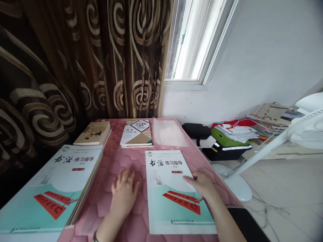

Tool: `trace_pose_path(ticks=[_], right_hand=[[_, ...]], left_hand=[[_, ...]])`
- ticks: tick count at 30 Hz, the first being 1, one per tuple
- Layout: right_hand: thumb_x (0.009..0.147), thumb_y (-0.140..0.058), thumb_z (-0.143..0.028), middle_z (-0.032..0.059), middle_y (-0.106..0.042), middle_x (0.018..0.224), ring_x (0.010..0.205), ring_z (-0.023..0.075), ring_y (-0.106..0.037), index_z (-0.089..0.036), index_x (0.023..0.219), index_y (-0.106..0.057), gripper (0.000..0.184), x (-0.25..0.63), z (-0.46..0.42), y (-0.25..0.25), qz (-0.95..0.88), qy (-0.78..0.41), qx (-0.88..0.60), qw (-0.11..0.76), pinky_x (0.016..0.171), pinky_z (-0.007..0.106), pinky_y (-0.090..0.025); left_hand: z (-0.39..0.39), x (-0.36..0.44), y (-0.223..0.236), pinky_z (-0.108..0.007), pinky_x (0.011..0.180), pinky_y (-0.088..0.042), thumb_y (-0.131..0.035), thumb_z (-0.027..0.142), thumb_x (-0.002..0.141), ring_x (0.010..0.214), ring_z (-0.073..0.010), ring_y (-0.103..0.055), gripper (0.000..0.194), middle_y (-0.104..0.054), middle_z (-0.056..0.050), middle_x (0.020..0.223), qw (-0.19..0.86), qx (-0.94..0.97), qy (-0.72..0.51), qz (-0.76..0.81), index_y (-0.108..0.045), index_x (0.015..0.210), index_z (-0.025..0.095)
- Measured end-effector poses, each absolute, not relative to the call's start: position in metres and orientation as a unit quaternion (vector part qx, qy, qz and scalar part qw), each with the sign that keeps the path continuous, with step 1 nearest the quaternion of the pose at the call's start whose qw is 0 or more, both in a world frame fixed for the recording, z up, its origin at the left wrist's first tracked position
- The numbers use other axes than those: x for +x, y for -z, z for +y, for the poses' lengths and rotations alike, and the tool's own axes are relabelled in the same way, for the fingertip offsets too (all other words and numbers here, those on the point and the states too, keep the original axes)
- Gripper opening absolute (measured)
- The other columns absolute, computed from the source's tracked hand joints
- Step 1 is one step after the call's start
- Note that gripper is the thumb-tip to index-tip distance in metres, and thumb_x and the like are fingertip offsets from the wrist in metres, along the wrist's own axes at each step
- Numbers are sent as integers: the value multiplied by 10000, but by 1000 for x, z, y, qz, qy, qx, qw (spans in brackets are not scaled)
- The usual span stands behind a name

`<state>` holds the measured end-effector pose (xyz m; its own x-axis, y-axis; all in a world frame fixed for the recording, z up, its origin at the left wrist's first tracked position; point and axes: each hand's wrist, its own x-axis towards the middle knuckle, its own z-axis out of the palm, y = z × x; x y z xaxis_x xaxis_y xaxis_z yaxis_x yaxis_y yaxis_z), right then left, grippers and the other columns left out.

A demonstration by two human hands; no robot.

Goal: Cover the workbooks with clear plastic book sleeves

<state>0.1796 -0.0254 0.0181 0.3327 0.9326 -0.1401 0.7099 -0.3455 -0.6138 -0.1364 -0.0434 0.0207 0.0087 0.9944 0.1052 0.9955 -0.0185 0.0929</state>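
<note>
A calligraphy workbook (174,198) with a white and teal cover and red banners lies on the pink quilted tabletop. At its right edge is my right hand (202,184), thumb on the cover and the other fingers mostly hidden along the edge. To the left of this workbook, my left hand (124,188) rests on the tabletop, fingers apart and holding nothing. A stack of workbooks (50,191) with the same cover design on top stands at the left. Behind the hands are a small pile of Chinese exercise books (137,132) and a clear plastic sheet (169,132).
Tan-covered books (92,132) sit at the back left, near a brown patterned curtain (121,60). Right of the table are a black case (196,130), a green and black bin (227,144) with papers, a white fan (267,151) and cables on the floor.
</note>
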Motion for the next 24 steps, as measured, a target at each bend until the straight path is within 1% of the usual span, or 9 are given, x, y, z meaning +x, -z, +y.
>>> trace_pose_path(ticks=[2, 4, 7, 10, 12, 14, 18, 22, 24], right_hand=[[718, -618, -441, 15, -625, 580, 613, 200, -624, -223, 570, -490, 294, 179, -25, -18, -528, -236, -784, 224, 505, 256, -367], [719, -612, -451, 17, -629, 588, 615, 203, -625, -227, 573, -489, 294, 179, -25, -16, -534, -229, -783, 224, 507, 260, -370], [730, -595, -480, 29, -646, 603, 610, 211, -631, -228, 596, -508, 299, 182, -24, -10, -539, -225, -778, 231, 504, 268, -380], [756, -563, -469, 48, -690, 663, 658, 221, -659, -216, 650, -572, 274, 190, -20, 0, -540, -240, -764, 259, 547, 275, -424], [763, -546, -438, 59, -715, 712, 704, 226, -676, -203, 681, -612, 258, 195, -16, 6, -539, -261, -752, 275, 595, 279, -449], [758, -539, -420, 61, -724, 722, 715, 229, -681, -191, 691, -636, 257, 198, -13, 9, -540, -283, -741, 283, 614, 282, -454], [735, -549, -394, 56, -720, 681, 693, 230, -678, -185, 652, -643, 243, 197, -12, 0, -546, -297, -729, 287, 595, 283, -440], [695, -592, -354, 52, -718, 674, 703, 230, -678, -200, 603, -606, 180, 190, -24, -19, -539, -266, -742, 296, 596, 281, -444], [675, -608, -344, 43, -716, 672, 695, 231, -681, -202, 681, -622, 143, 184, -39, -22, -524, -245, -748, 325, 593, 282, -460]], left_hand=[[-36, -158, -26, -537, 943, -462, -380, 316, 955, 1233, -335, -514, 430, -485, -152, 1437, 60, -625, 73, -775, -558, 1333, 217], [-32, -177, -28, -466, 778, -537, -368, 290, 954, 1047, -334, -614, 459, -571, -229, 1285, 84, -581, 62, -807, -531, 1351, 129], [-31, -193, -25, -387, 660, -547, -401, 246, 933, 929, -323, -641, 467, -643, -239, 1044, 110, -584, 45, -803, -527, 1339, 52], [-30, -196, -22, -362, 613, -539, -420, 247, 925, 889, -325, -654, 457, -648, -240, 996, 140, -576, 40, -804, -548, 1313, 44], [-28, -196, -23, -347, 601, -532, -404, 231, 927, 846, -315, -670, 433, -658, -244, 965, 139, -559, 42, -816, -569, 1265, 15], [-25, -196, -27, -326, 611, -526, -366, 156, 918, 812, -289, -686, 389, -675, -229, 907, 120, -554, 50, -822, -594, 1191, -4], [-22, -191, -50, -309, 646, -509, -324, 24, 864, 805, -256, -699, 364, -693, -187, 839, 111, -570, 73, -811, -609, 1089, 19], [-19, -183, -86, -328, 702, -488, -329, 54, 883, 870, -260, -686, 349, -697, -180, 899, 144, -578, 106, -797, -584, 1121, 48], [-14, -180, -104, -353, 732, -473, -349, 84, 889, 927, -280, -665, 350, -697, -184, 936, 152, -583, 123, -788, -570, 1159, 52]])
